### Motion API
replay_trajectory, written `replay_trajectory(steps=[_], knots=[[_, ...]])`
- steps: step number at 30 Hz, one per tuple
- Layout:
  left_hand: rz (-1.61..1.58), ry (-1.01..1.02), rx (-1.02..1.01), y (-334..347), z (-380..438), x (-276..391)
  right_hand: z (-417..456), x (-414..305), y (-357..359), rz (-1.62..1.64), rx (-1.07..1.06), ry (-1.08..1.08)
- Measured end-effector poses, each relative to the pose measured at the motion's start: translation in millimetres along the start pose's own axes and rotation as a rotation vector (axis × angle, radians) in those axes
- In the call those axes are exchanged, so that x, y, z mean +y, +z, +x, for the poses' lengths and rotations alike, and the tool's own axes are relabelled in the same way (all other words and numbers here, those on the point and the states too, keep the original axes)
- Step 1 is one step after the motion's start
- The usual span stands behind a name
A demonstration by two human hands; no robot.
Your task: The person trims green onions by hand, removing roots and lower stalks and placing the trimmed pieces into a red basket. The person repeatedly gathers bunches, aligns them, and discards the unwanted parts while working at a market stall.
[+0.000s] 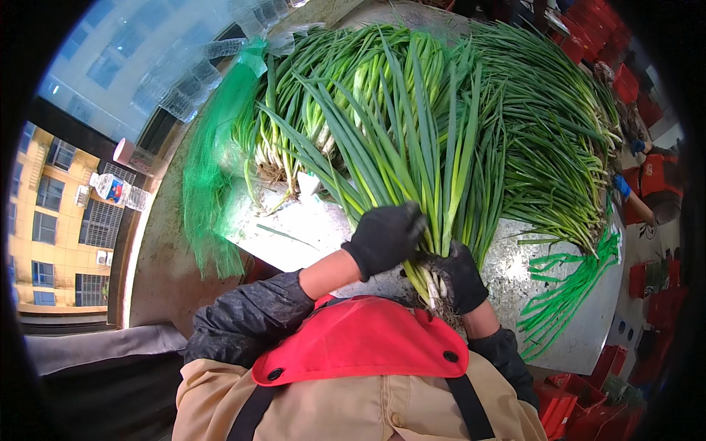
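Observation:
A bunch of green onions (380, 171) stands fanned out in front of my chest, its leaves pointing away from me and its roots towards my apron. My right hand (463, 278), in a black glove, grips the bunch low, just above the white root ends (436, 292). Slightly higher, on the left side of the bunch, my black-gloved left hand (386, 237) is closed around some stalks; its fingertips are partly hidden. Beyond lies a heap of loose green onions (314, 110) on the metal table (342, 234). More green onions (546, 132) are piled to the right.
Green mesh netting (212, 160) hangs over the table's left side. Green ties (573, 292) lie at the right edge. Plastic bottles (118, 190) stand along the window. Another person's blue-gloved hand (621, 186) is at the far right, near red crates (557, 405).

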State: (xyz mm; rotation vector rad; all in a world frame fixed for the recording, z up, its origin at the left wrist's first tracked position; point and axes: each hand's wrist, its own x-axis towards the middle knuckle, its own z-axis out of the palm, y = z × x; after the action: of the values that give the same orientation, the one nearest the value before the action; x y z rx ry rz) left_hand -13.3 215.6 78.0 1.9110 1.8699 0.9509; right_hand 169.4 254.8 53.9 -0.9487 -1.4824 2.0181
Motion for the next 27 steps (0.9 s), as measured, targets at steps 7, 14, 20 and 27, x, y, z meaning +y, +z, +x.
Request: replay_trajectory(steps=[7, 14, 20, 27], knots=[[-0.374, -0.182, -0.281, -118.6, -17.2, -16.6, -4.4, 3.1, -6.9, 0.245, 0.038, 0.186], [0.464, -0.533, -0.691, -111.9, -158.7, -104.5, 2.1, 18.2, -19.6, 0.358, -0.101, 0.267], [-0.945, -0.308, -0.578, -46.5, -104.3, -68.9, -1.2, -10.0, -1.3, 0.035, -0.134, 0.188], [-2.198, -0.307, -0.361, 16.7, -20.9, -35.1, -30.5, -52.7, 15.3, 0.208, -0.226, 0.246]])
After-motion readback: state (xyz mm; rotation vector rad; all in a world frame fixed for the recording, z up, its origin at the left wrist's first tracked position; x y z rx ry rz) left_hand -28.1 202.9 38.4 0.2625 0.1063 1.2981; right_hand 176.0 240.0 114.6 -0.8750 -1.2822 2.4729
